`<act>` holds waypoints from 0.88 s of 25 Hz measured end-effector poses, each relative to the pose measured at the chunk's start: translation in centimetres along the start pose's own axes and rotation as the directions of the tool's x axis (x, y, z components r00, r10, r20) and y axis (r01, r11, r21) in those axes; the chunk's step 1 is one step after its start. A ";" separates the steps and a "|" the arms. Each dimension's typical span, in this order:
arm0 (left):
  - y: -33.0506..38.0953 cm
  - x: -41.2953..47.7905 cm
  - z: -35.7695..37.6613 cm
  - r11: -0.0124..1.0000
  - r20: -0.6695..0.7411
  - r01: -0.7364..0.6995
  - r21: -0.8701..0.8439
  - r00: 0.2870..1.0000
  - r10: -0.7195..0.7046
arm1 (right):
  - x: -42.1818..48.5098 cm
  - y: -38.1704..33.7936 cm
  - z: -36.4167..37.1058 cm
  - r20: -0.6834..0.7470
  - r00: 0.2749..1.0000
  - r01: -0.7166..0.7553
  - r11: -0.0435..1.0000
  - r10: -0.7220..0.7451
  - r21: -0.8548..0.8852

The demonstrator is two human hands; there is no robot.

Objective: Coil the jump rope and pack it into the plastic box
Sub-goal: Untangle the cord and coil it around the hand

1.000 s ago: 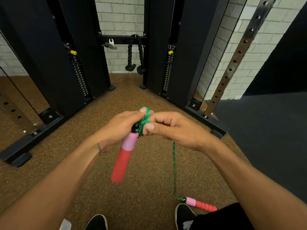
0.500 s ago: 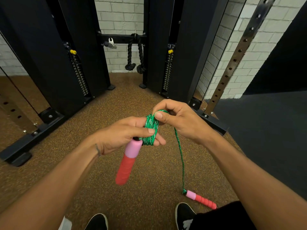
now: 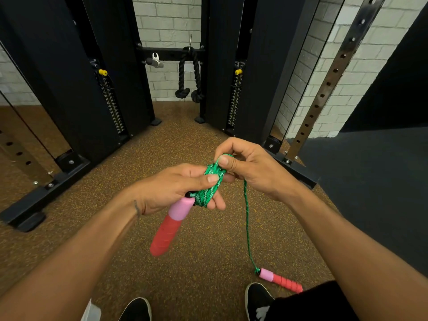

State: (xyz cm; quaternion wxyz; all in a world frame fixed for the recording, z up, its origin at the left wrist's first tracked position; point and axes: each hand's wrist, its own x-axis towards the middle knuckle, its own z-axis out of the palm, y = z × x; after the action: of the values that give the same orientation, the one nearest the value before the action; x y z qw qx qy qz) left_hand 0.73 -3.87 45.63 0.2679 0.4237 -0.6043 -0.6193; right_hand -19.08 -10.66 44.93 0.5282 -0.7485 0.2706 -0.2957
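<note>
Jump rope point(image 3: 209, 184), green with paler flecks, is wound into a tight bundle of loops held between both hands, in the air above the floor point(image 3: 208, 140) and near the middle of the view. The left hand point(image 3: 171, 191) grips the lower part of the bundle, with its thumb lying across the top of the loops and its fingers curled underneath. The first handle point(image 3: 166, 230), pink at the top and red below, slants down and to the left from this hand, its pink end right against the bundle. The right hand point(image 3: 252, 165) pinches the upper end of the bundle between thumb and forefinger, with the other fingers curled in. The two hands are close together, touching or nearly so.

From the right hand a free strand point(image 3: 247, 218) drops to the second handle point(image 3: 281, 280), which lies on the floor just beside the right shoe point(image 3: 257, 297). The left shoe point(image 3: 136, 309), also black, shows at the bottom edge.

The floor is brown and speckled, with a dark mat point(image 3: 370, 181) to the right. Beyond the hands stands a black gym machine point(image 3: 69, 89) with weight stacks and yellow pins. A black knotted rope point(image 3: 196, 77) hangs from its crossbar. Behind it is a white brick wall point(image 3: 166, 17), and a metal post with holes point(image 3: 328, 84) leans at the right.
</note>
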 end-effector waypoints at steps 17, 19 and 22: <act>0.4 0.1 -1.2 0.883 -0.293 -0.271 -0.383 0.942 0.162 | -0.3 1.5 0.7 0.449 0.802 -0.359 0.919 0.394 -0.166; 0.3 0.3 -1.3 0.927 -0.315 -0.234 -0.294 0.939 0.137 | -0.4 0.7 1.0 0.453 0.812 -0.333 0.930 0.368 -0.158; -0.1 0.7 -1.0 0.969 -0.312 -0.172 -0.178 0.944 0.110 | -0.5 -0.3 0.8 0.425 0.847 -0.293 0.947 0.320 -0.130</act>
State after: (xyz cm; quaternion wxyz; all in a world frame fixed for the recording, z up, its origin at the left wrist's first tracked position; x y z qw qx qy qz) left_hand 1.26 -4.94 45.48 0.4420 0.4386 -0.5192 -0.5854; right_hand -18.87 -9.71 44.91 0.5933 -0.7585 0.2688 -0.0221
